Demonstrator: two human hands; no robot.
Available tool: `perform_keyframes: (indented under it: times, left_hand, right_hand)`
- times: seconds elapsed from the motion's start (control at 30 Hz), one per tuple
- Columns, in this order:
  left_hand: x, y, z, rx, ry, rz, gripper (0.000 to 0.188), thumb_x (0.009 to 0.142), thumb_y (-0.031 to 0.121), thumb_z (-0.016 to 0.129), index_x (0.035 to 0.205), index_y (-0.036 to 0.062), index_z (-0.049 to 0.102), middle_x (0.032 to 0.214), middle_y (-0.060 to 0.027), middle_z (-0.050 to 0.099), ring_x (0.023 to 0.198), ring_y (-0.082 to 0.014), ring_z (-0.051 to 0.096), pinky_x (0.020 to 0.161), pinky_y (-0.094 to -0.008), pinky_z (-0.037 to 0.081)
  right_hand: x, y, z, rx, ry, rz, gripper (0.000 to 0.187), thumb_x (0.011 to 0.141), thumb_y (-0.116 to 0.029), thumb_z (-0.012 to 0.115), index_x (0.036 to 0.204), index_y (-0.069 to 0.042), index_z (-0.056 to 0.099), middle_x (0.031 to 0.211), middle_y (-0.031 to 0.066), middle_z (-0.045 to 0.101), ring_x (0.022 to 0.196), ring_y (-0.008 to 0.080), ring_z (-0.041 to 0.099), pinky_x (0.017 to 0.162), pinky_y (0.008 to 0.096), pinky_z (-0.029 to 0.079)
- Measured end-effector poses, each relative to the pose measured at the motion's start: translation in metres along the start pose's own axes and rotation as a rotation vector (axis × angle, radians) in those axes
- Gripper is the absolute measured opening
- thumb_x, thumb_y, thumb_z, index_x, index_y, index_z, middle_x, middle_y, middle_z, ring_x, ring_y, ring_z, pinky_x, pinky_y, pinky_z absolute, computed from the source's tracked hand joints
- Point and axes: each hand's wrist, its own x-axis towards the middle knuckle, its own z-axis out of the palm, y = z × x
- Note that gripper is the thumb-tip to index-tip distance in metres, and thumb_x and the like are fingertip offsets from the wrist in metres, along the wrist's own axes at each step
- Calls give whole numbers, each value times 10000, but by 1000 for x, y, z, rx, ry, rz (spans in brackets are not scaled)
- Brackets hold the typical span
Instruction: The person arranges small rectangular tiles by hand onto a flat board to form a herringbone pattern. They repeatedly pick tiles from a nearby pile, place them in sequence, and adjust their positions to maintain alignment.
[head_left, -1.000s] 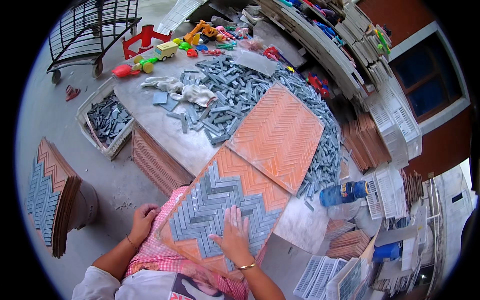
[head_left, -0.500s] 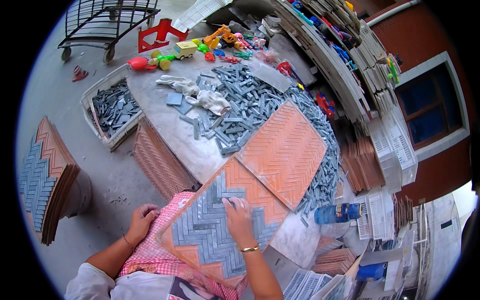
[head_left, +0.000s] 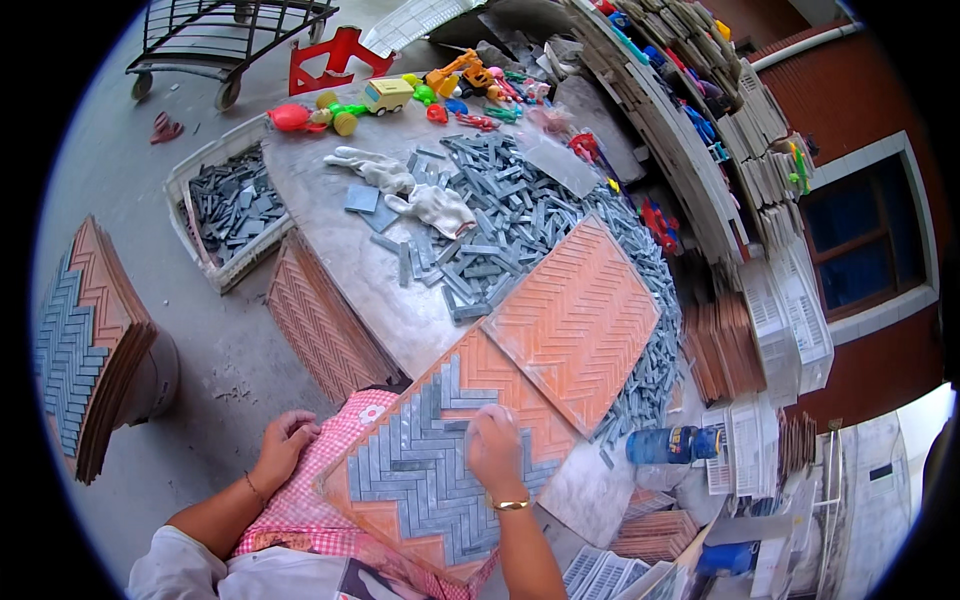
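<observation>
Slanting across my lap is an orange herringbone-grooved tray (head_left: 520,378), partly filled with grey strip tiles (head_left: 410,470). My right hand (head_left: 495,448), a gold bangle at its wrist, is over the right part of the laid tiles with its fingers drawn together. Whatever those fingers may hold is hidden. On the pink checked apron (head_left: 345,440), left of the tray, my left hand (head_left: 287,445) rests with fingers curled together and nothing visible in them. A second orange tray (head_left: 575,320), with bare grooves, lies against the far edge of the first, beside a heap of loose grey tiles (head_left: 490,190).
White gloves (head_left: 435,208) lie by the heap, plastic toys (head_left: 388,95) behind it. A white crate of tiles (head_left: 230,215) and stacked trays (head_left: 320,310) stand left. A blue bottle (head_left: 670,445) lies right. Tiled trays (head_left: 85,340) are piled at far left.
My right hand has moved a little right and nearer over the tray, uncovering grey tiles near the far edge of the pattern. My left hand stays on the apron. The whole view has shifted slightly.
</observation>
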Motion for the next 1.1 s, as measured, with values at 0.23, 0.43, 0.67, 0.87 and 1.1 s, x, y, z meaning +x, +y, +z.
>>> perform_keyframes:
  times: [0.23,0.43,0.67,0.87,1.1]
  left_hand:
    - [1,-1,1,47,-8,2,255,847,91,535,1059,-50,546,909,-87,627,832,-131,579,758,-244,463]
    - [1,4,1,100,-8,8,256,847,103,538,1057,-43,546,905,-77,624,825,-126,574,751,-243,462]
    - [2,0,1,76,10,-5,264,837,114,526,1045,-46,552,884,-89,623,838,-141,582,763,-249,459]
    - [2,2,1,56,-15,-35,260,840,101,526,1051,-50,538,885,-85,614,849,-141,572,779,-241,451]
    - [2,-1,-1,49,3,-8,237,849,104,538,1037,-40,551,884,-75,619,797,-123,560,741,-234,452]
  right_hand:
    - [-8,2,-11,23,-76,9,213,750,-66,630,961,-67,597,926,79,537,892,281,535,769,381,449]
    - [-4,8,-5,1,-85,-44,231,754,-73,628,981,-55,592,923,77,530,895,280,530,770,379,450]
    - [-15,-4,-15,836,-17,553,212,842,-141,604,1021,-36,561,944,53,547,870,155,522,734,293,429]
    - [-31,8,-16,1882,-55,766,214,893,-164,551,1063,-37,521,965,41,534,860,138,502,703,259,402]
    - [-27,-5,-21,1853,-31,808,217,892,-187,556,1039,-39,495,928,64,528,837,153,491,699,278,421]
